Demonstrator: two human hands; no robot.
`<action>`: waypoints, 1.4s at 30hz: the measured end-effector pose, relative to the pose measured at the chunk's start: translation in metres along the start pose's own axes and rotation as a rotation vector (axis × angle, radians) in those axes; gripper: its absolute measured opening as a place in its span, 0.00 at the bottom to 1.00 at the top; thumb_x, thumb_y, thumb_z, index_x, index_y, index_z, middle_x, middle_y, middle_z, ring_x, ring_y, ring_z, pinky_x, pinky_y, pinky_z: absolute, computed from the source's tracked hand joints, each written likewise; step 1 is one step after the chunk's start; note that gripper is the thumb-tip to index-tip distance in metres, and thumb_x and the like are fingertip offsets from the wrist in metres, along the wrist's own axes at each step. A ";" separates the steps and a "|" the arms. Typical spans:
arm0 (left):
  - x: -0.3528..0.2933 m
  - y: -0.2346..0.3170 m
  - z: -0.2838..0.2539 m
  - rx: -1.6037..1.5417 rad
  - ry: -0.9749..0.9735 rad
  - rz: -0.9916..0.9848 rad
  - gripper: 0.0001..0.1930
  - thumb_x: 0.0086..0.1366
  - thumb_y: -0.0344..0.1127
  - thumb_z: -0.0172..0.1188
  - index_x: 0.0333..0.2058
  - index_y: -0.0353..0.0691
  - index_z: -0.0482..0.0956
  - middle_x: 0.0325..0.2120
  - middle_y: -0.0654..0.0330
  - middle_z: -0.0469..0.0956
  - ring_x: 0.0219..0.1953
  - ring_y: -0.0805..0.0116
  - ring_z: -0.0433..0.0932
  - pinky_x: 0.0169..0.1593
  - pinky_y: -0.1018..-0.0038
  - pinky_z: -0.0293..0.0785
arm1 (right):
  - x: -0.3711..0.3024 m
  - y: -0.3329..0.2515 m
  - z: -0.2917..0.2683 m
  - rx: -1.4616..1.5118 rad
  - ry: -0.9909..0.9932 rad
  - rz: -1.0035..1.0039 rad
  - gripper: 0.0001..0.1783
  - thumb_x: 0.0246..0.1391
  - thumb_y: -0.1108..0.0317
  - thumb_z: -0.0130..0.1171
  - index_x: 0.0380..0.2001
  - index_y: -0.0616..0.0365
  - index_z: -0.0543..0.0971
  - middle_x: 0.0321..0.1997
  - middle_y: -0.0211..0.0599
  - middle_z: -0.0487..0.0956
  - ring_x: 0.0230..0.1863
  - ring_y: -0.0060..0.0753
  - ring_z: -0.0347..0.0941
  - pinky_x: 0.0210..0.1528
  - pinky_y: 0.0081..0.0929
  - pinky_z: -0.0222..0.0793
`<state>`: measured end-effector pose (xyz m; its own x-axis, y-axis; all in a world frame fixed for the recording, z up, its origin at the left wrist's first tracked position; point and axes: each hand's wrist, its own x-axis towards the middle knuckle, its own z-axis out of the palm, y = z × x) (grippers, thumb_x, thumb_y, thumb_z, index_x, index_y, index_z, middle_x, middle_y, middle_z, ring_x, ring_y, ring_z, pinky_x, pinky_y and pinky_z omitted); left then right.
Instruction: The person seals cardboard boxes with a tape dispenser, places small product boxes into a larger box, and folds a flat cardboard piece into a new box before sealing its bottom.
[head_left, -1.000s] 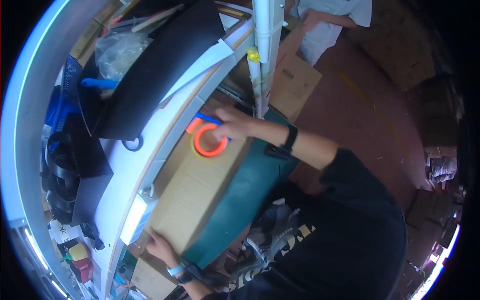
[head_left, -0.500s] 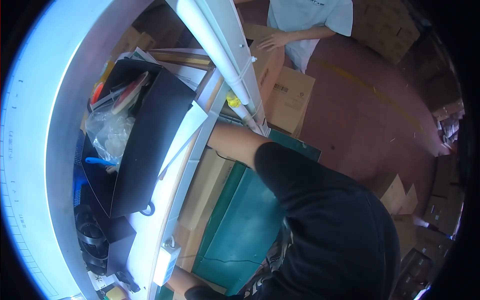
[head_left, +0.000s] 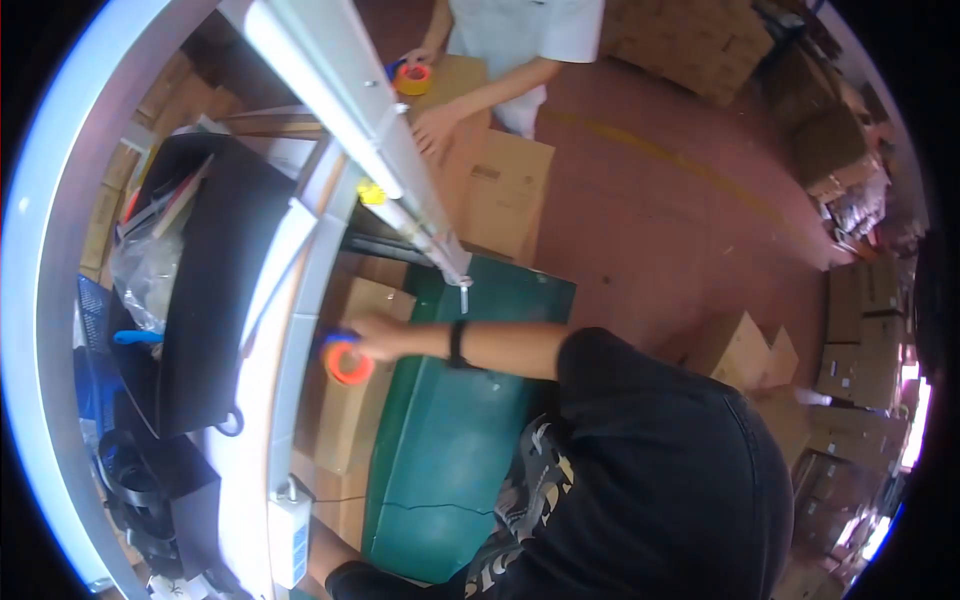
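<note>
My right hand (head_left: 378, 338), with a dark band on its wrist, is closed around a tape dispenser (head_left: 347, 361) with a blue part and an orange roll. It is held over a long cardboard box (head_left: 348, 425) that lies between the white bench edge and a green surface. My left forearm (head_left: 330, 550) comes in at the bottom and runs behind a white power strip (head_left: 290, 540). The left hand itself is hidden there.
A white metal post (head_left: 345, 110) crosses above the bench. A black bin (head_left: 225, 290) of tools and bags stands left. A green tabletop (head_left: 455, 420) lies before me. Across, a person in white holds another tape dispenser (head_left: 412, 80) at a carton (head_left: 510, 185). Cartons (head_left: 745, 350) stand right.
My right hand has come out from behind the white post with the tape dispenser and now is over the cardboard box. The view has shifted. The other person's tape dispenser has come into sight.
</note>
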<state>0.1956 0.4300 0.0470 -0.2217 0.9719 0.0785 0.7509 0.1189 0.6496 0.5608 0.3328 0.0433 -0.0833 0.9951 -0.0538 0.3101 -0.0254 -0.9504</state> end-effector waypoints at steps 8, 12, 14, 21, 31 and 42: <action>-0.126 -0.128 0.013 0.032 0.010 -0.185 0.22 0.64 0.40 0.62 0.48 0.26 0.75 0.47 0.43 0.78 0.47 0.46 0.76 0.50 0.51 0.71 | -0.233 0.206 0.031 0.036 -0.089 0.592 0.20 0.49 0.53 0.60 0.33 0.62 0.81 0.29 0.52 0.82 0.32 0.50 0.80 0.36 0.46 0.72; -0.344 -0.135 0.113 0.341 -0.167 0.196 0.46 0.61 0.51 0.63 0.68 0.30 0.52 0.69 0.34 0.46 0.69 0.33 0.51 0.70 0.47 0.50 | -0.296 0.261 0.022 -0.336 0.025 0.583 0.22 0.51 0.55 0.59 0.40 0.65 0.79 0.38 0.57 0.82 0.41 0.60 0.79 0.43 0.49 0.75; -0.446 -0.173 0.104 0.448 -0.522 0.154 0.51 0.54 0.52 0.68 0.69 0.33 0.51 0.71 0.38 0.44 0.71 0.35 0.47 0.68 0.41 0.50 | -0.308 0.264 0.016 -0.482 -0.021 0.519 0.23 0.51 0.55 0.59 0.42 0.66 0.78 0.40 0.58 0.81 0.43 0.62 0.78 0.45 0.49 0.75; -0.478 -0.286 0.071 0.158 -0.911 -0.096 0.30 0.59 0.41 0.65 0.59 0.37 0.71 0.55 0.47 0.75 0.58 0.42 0.71 0.60 0.52 0.69 | -0.358 0.266 0.018 -0.292 0.001 0.579 0.16 0.46 0.62 0.60 0.37 0.61 0.81 0.36 0.57 0.81 0.42 0.58 0.79 0.43 0.49 0.73; -0.447 -0.177 0.069 -0.283 -0.538 -0.648 0.08 0.67 0.34 0.52 0.43 0.42 0.76 0.30 0.63 0.78 0.26 0.74 0.74 0.26 0.78 0.68 | -0.315 0.260 0.018 -0.446 -0.003 0.496 0.26 0.50 0.59 0.63 0.50 0.62 0.74 0.47 0.60 0.77 0.52 0.56 0.76 0.52 0.47 0.72; -0.488 0.006 0.139 -0.068 -0.916 -0.557 0.12 0.69 0.35 0.53 0.48 0.39 0.76 0.33 0.59 0.80 0.33 0.69 0.77 0.36 0.74 0.74 | -0.145 0.418 -0.245 0.397 0.866 0.666 0.08 0.48 0.66 0.64 0.30 0.57 0.80 0.27 0.33 0.78 0.35 0.33 0.75 0.38 0.38 0.71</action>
<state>0.3947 -0.0156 -0.0921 0.0499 0.5703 -0.8199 0.6453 0.6082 0.4623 0.9346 0.2016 -0.2708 0.7074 0.5025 -0.4971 -0.2823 -0.4439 -0.8504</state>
